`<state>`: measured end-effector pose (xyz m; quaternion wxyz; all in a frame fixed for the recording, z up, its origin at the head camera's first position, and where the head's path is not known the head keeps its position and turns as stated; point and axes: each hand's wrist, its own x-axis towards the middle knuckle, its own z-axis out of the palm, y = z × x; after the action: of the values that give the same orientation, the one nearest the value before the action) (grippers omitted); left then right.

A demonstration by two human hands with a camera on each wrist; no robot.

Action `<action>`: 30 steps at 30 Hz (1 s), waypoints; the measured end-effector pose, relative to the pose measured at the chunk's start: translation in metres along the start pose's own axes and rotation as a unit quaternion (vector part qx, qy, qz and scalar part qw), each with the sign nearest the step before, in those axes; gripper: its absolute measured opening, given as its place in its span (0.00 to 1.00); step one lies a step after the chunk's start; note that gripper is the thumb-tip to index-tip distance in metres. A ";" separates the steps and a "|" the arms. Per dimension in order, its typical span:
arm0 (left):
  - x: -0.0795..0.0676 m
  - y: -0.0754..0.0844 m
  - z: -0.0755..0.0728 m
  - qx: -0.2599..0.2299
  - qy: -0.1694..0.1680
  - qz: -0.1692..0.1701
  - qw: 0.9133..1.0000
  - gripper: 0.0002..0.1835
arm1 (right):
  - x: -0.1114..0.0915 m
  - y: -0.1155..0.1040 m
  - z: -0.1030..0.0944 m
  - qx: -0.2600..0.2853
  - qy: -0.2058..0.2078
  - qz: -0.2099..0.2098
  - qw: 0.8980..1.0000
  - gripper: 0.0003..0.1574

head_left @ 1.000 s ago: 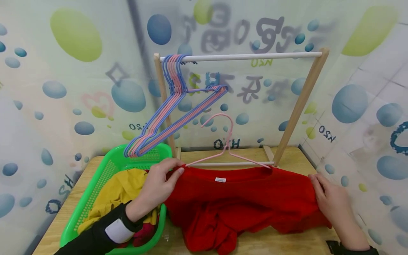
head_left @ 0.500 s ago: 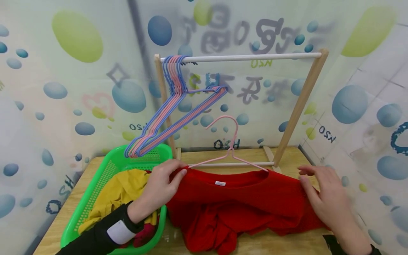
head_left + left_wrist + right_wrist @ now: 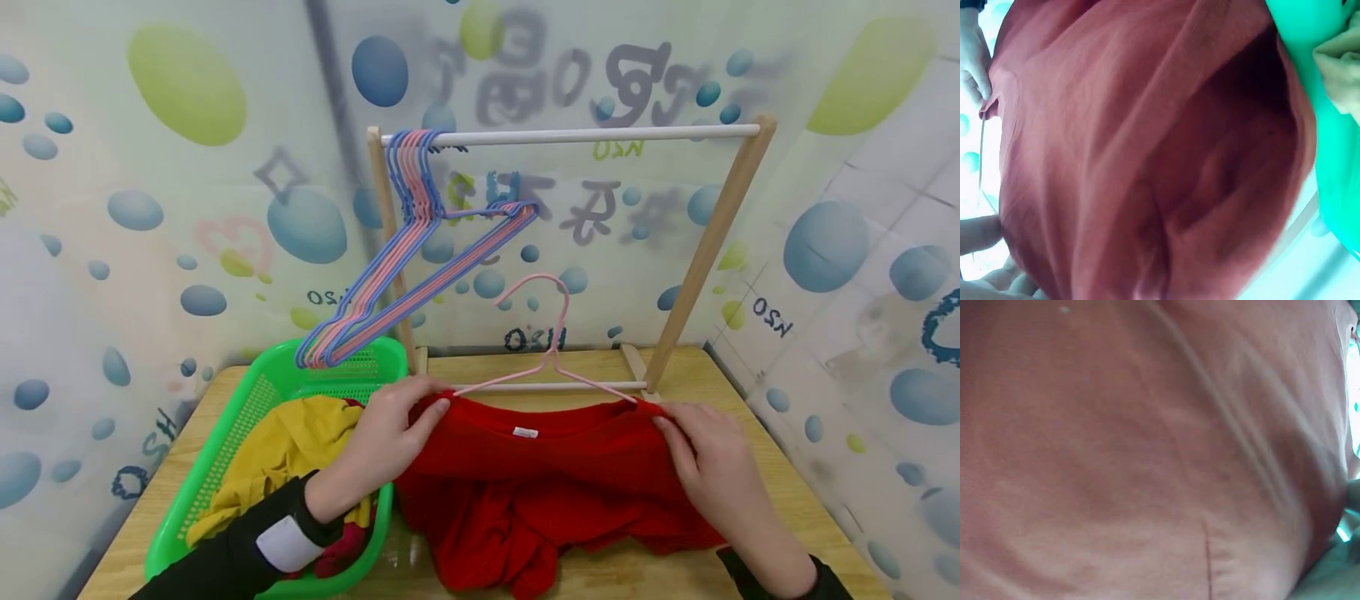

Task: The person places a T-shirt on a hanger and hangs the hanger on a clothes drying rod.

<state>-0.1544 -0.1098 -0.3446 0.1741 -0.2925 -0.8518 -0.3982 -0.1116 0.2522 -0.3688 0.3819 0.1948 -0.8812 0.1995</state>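
A red shirt [image 3: 555, 475] with a small white neck label is spread over the table's front, its lower part bunched. Inside its neckline sits a pink hanger [image 3: 555, 360], whose hook stands up above the collar. My left hand [image 3: 397, 429] pinches the shirt's left shoulder between thumb and fingers, close to the hanger's end. At the opposite shoulder, my right hand [image 3: 708, 454] pinches the fabric beside the hanger's right arm. Both wrist views are mostly filled by the shirt cloth [image 3: 1116, 137], with the left thumb [image 3: 979, 234] at its edge.
Left of the shirt stands a green basket [image 3: 225, 467] holding yellow cloth [image 3: 288, 442] and dark red cloth. Behind is a wooden rack with a white rod [image 3: 600, 134]; several blue and pink hangers [image 3: 420, 242] hang at its left end. Patterned sheeting backs the wooden table [image 3: 780, 500].
My right hand let go of the sleeve, moved left and took hold of the shirt's shoulder near the hanger. The hanger's hook has shifted right. My left hand keeps its pinch.
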 end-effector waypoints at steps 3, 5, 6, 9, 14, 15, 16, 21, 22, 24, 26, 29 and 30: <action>0.000 -0.002 -0.002 -0.011 -0.005 -0.012 1.000 0.11 | 0.000 0.006 0.001 0.016 0.015 0.006 1.000 0.13; -0.002 -0.006 -0.005 -0.014 -0.004 -0.020 1.000 0.13 | 0.000 0.012 0.000 0.024 0.029 0.007 0.999 0.13; -0.003 -0.008 -0.006 -0.013 -0.004 -0.024 1.000 0.14 | -0.001 0.014 -0.001 0.025 0.036 0.009 0.999 0.13; -0.008 -0.016 -0.012 -0.013 -0.004 -0.045 0.999 0.16 | -0.003 0.020 -0.004 0.021 0.054 0.030 0.998 0.12; -0.015 -0.024 -0.021 -0.030 -0.002 -0.086 0.996 0.21 | -0.005 0.027 -0.007 0.015 0.065 0.058 0.996 0.11; -0.016 -0.024 -0.023 -0.034 0.000 -0.093 0.995 0.21 | -0.006 0.028 -0.008 0.013 0.064 0.063 0.996 0.10; -0.017 -0.024 -0.024 -0.036 0.003 -0.098 0.995 0.21 | -0.006 0.029 -0.008 0.014 0.065 0.066 0.996 0.10; -0.017 -0.024 -0.028 -0.009 0.018 -0.111 0.994 0.20 | -0.005 0.030 -0.011 0.008 0.073 0.085 0.994 0.06; -0.017 -0.024 -0.028 0.003 0.017 -0.110 0.994 0.20 | -0.005 0.030 -0.011 0.007 0.074 0.089 0.993 0.06; -0.018 -0.024 -0.028 0.019 0.009 -0.109 0.994 0.19 | -0.005 0.028 -0.012 0.002 0.075 0.095 0.993 0.05; -0.018 -0.023 -0.027 0.032 -0.002 -0.108 0.994 0.19 | -0.004 0.025 -0.014 -0.003 0.071 0.102 0.992 0.05; -0.021 -0.017 -0.027 0.048 -0.026 -0.109 0.993 0.22 | -0.006 0.020 -0.018 -0.014 0.056 0.121 0.991 0.06; -0.023 -0.014 -0.028 0.055 -0.033 -0.109 0.992 0.24 | -0.006 0.018 -0.020 -0.019 0.050 0.129 0.990 0.06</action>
<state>-0.1442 -0.1469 -0.3477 0.1176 -0.2010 -0.9044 -0.3575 -0.1042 0.2783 -0.3644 0.4006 0.0622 -0.8821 0.2398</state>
